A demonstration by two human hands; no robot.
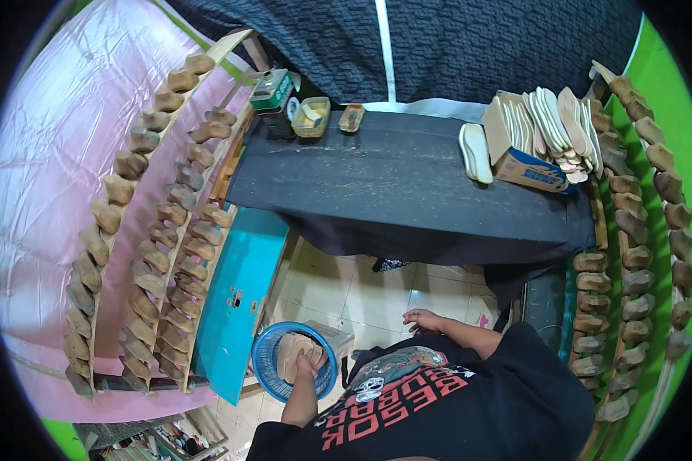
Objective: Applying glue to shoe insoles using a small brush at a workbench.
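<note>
A stack of tan flat pieces (287,356) lies inside a round blue basket (262,376), set low beside a turquoise panel (234,265). The person's left hand (307,364) reaches over the rim and touches the stack, its fingers partly bent; whether they grip a piece cannot be told. The right hand (423,321) hangs above the tiled floor (373,290), fingers loosely curled and apart, with nothing visible in them. Beyond stands a dark-covered table (377,173) bearing a carton (527,170) packed with pale sole-shaped pieces (547,123); racked wooden forms (141,140) flank both sides.
</note>
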